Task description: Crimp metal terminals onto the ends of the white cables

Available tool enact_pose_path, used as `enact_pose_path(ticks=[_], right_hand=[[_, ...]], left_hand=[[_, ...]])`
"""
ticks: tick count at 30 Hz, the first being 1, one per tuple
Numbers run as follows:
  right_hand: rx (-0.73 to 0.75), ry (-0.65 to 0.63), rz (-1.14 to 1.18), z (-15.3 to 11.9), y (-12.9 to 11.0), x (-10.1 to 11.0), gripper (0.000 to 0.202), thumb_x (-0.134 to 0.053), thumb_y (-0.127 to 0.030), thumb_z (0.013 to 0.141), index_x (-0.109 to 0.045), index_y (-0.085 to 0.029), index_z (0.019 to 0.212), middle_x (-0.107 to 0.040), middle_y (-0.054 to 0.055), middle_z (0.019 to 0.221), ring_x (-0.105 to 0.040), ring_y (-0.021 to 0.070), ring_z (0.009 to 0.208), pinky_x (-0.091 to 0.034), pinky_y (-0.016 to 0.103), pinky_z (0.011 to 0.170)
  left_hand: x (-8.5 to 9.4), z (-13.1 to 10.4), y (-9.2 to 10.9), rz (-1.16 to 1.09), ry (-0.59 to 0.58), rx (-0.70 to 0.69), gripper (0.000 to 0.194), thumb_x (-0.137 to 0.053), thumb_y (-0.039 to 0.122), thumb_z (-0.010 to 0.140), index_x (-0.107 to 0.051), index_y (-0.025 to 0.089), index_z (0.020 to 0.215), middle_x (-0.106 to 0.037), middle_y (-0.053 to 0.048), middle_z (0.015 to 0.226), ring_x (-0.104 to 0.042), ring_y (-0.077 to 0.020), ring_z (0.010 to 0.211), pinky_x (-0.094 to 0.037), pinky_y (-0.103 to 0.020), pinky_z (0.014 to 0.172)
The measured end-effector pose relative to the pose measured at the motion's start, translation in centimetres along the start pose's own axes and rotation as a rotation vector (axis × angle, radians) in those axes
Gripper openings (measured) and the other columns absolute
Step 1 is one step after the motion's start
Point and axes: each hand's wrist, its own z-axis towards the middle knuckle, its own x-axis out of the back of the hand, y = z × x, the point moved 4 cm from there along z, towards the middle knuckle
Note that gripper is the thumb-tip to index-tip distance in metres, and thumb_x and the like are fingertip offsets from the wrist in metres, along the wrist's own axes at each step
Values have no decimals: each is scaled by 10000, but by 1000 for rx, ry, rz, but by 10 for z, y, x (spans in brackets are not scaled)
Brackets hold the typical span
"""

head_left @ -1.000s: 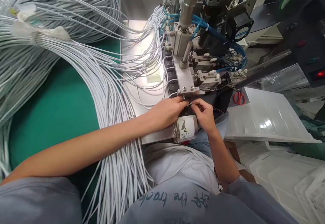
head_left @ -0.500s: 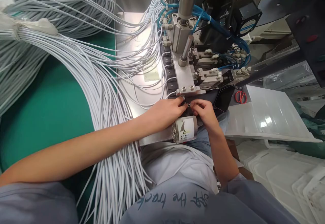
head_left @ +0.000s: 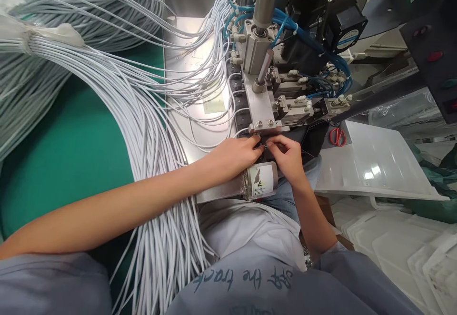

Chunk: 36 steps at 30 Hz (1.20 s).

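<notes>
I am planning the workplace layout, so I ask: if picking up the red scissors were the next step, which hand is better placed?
Probably the right hand: it is nearer to the red scissors, which lie on its side. The left hand is farther away, with the right hand between.

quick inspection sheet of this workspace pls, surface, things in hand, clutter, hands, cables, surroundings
Surface: green tabletop, with a metal plate at its right.
Things in hand: small piece at the fingertips, too small to identify.
Clutter: red-handled scissors right of the machine.
Hands: left hand at the machine's near edge; right hand facing it, fingertips close together.
Cables: white cables bunched across tabletop and plate, some reaching black blocks; blue tubes on the machine.
Surroundings: white panel and pale plastic pieces to the right.
</notes>
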Motion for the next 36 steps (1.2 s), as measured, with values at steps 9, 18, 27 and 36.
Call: enact_pose_path(ticks=[9,18,27,36], right_hand=[[-203,-73,120,2,12,-5,149,-581,-327,686,-549,-185,654,-507,-31,571,-425,97,512,-337,228,471],[-116,-166,96,6,13,-12,247,-519,-388,745,-430,-203,607,-357,-49,557,-326,94,531,-310,234,501],[124,468,-54,-71,-27,5,200,-483,-340,857,-546,-203,726,-512,-2,668,-486,132,612,-411,263,599],[-191,-675,52,-138,-10,-122,171,-542,-284,816,-643,-165,748,-640,13,667,-581,142,627,-449,260,609]], left_hand=[[3,-3,2,39,-38,21,357,-407,93,877,-539,117,1208,-580,-128,1047,-628,-209,853,-432,-270,547],[16,-13,6,79,-86,123,205,-477,9,801,-648,115,760,-605,-90,775,-625,-203,735,-362,-273,504],[19,-19,-2,32,-16,335,250,-424,28,838,-632,101,954,-637,-132,857,-635,-229,739,-293,-280,509],[20,-16,-10,34,-37,371,338,-336,-7,841,-625,67,1000,-641,-175,914,-627,-241,798,-275,-294,527]])
